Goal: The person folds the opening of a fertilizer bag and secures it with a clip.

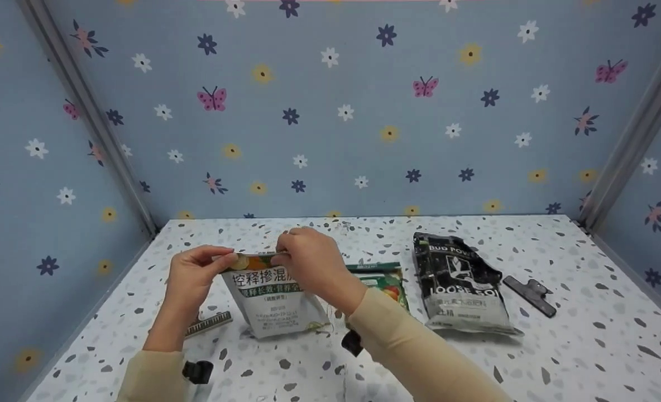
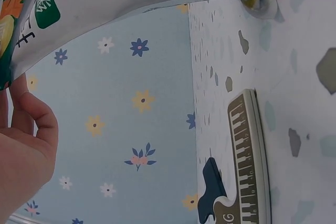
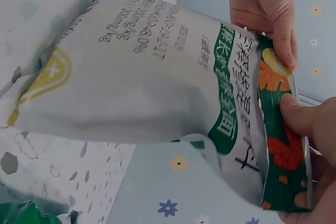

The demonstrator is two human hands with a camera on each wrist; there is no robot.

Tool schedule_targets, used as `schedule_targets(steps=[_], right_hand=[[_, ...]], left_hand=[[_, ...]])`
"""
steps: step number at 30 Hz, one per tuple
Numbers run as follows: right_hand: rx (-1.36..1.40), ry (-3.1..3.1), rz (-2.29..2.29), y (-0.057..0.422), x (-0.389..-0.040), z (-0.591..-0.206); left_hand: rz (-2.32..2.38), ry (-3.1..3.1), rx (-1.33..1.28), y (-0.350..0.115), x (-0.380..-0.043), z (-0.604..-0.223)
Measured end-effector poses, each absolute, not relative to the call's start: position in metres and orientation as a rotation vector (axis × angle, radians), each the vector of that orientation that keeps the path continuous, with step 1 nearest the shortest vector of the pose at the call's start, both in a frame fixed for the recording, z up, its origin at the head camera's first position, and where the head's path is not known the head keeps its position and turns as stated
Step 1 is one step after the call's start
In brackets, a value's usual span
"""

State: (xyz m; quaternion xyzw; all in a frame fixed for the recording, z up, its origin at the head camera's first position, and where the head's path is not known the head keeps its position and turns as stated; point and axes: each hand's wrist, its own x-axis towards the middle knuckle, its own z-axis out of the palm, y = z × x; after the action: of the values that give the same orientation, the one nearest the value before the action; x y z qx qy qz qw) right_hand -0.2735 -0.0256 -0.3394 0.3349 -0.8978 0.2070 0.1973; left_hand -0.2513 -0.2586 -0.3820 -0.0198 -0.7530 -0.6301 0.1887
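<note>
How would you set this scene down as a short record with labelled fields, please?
Left hand: pinches the top strip of the white fertilizer bag
Right hand: pinches the same strip
Left of that bag: piano-keyboard-patterned clip, on the speckled table
Partly hidden by the right sleeve: green packet
Farther right: black-and-gray fertilizer bag, lying down
Far right: gray clip

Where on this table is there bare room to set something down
Widest is the tabletop in front of the black bag and black clip, right of the right sleeve. A smaller patch lies between the black clip and back wall. Crowded: around the white bag, right hand and green packet.
</note>
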Motion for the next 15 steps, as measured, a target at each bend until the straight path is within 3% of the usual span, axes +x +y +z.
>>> schedule_targets(steps=[15], right_hand=[[0.913,-2.402,0.829,0.011,-0.280,-0.357]], left_hand=[[-1.786,-2.120,-0.041,-0.259,-0.251,-0.382]])
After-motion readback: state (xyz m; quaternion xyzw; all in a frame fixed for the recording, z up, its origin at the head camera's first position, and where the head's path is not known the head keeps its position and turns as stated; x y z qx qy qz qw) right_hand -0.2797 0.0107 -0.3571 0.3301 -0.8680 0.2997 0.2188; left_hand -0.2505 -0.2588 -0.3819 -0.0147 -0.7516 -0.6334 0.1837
